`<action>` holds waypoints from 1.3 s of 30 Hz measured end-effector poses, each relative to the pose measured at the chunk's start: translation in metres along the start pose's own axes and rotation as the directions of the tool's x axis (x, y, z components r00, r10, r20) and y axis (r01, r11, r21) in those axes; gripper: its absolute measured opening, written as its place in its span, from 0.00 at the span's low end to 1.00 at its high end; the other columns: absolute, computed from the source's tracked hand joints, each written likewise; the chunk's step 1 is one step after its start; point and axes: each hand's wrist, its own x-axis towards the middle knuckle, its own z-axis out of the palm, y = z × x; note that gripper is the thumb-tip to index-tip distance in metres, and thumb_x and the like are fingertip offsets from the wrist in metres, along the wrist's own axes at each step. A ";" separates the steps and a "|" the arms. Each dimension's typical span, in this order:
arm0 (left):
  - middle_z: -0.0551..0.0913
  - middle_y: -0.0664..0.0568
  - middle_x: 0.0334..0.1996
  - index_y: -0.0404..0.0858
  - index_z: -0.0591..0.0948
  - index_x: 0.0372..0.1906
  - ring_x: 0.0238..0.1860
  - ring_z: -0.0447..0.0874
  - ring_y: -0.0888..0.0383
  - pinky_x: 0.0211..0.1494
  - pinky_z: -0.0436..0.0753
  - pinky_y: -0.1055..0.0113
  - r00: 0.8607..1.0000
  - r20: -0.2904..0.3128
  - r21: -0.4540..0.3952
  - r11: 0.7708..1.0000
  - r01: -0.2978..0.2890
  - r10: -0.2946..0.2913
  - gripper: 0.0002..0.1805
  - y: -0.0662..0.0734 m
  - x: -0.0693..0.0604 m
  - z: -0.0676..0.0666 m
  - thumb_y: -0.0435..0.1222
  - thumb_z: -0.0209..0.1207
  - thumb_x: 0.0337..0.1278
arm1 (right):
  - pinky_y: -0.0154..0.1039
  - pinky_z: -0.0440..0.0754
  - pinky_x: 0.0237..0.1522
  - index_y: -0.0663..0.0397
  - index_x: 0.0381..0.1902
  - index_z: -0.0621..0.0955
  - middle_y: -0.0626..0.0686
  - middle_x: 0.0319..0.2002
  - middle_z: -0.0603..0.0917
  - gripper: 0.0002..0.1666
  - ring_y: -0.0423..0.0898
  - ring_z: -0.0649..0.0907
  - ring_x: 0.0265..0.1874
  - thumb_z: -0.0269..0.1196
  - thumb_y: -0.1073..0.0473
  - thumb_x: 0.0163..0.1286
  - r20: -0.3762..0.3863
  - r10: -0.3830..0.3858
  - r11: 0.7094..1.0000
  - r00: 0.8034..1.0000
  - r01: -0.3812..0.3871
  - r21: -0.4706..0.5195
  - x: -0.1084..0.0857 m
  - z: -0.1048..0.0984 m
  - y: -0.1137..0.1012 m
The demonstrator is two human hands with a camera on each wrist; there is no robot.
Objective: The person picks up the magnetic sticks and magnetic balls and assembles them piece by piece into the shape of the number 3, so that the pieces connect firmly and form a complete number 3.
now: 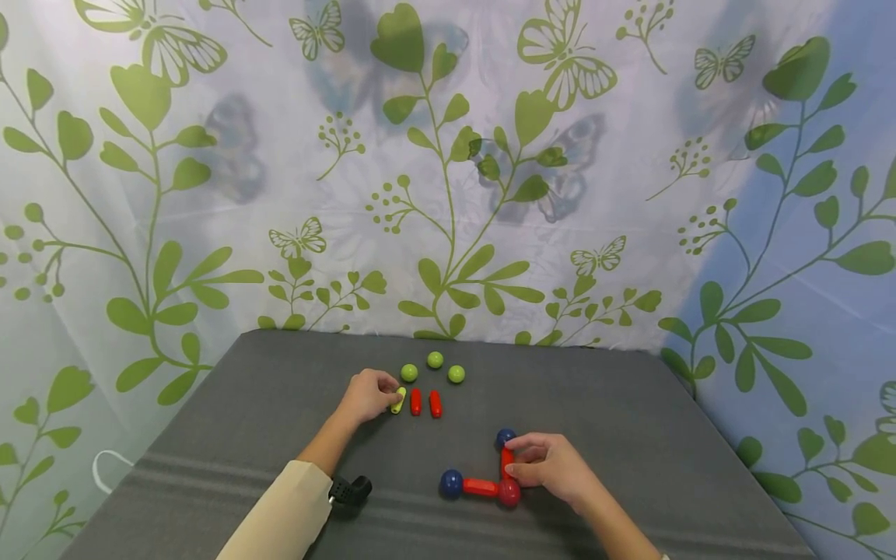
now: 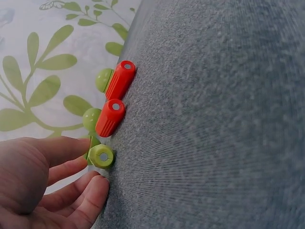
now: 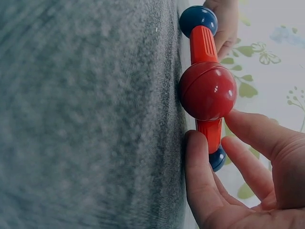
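Note:
My left hand (image 1: 367,395) pinches a yellow-green magnetic rod (image 2: 101,156) between thumb and finger, low over the table. Two red magnetic rods (image 1: 416,402) lie just to its right, side by side. On the right, an L-shaped build joins two more red rods at a red ball (image 1: 509,492). Blue balls (image 1: 451,484) cap both of its outer ends. My right hand (image 1: 553,467) holds the build's far-reaching red rod (image 3: 208,133), with fingers on either side and one fingertip by the red ball.
Three green balls (image 1: 435,360) sit behind the loose rods on the dark grey table (image 1: 595,397). A fabric backdrop (image 1: 448,194) printed with leaves and butterflies hangs behind the table. A dark wristband (image 1: 350,491) circles the left wrist.

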 end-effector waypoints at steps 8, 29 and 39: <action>0.86 0.52 0.29 0.36 0.89 0.44 0.24 0.83 0.61 0.29 0.81 0.67 0.998 0.051 -0.023 0.999 0.045 -0.044 0.13 0.001 0.001 -0.002 0.36 0.74 0.54 | 0.45 0.90 0.41 0.68 0.59 0.81 0.58 0.40 0.87 0.30 0.47 0.89 0.35 0.76 0.65 0.60 0.014 0.008 1.000 1.000 -0.008 0.020 0.003 0.001 0.000; 0.84 0.53 0.24 0.36 0.88 0.43 0.19 0.81 0.60 0.28 0.80 0.67 0.995 0.092 0.060 0.998 -0.030 0.025 0.14 0.008 0.006 0.002 0.31 0.75 0.50 | 0.46 0.90 0.40 0.68 0.60 0.81 0.58 0.38 0.85 0.31 0.47 0.88 0.32 0.76 0.66 0.59 -0.004 0.051 0.998 0.999 -0.051 0.025 0.008 0.002 0.003; 0.86 0.50 0.31 0.37 0.88 0.46 0.25 0.83 0.59 0.29 0.83 0.65 0.996 0.087 -0.045 0.999 -0.009 0.012 0.14 0.005 -0.001 0.000 0.31 0.71 0.52 | 0.46 0.90 0.41 0.68 0.59 0.81 0.59 0.38 0.85 0.31 0.48 0.88 0.32 0.76 0.67 0.58 -0.002 0.045 0.998 0.999 -0.045 0.033 0.007 0.003 0.003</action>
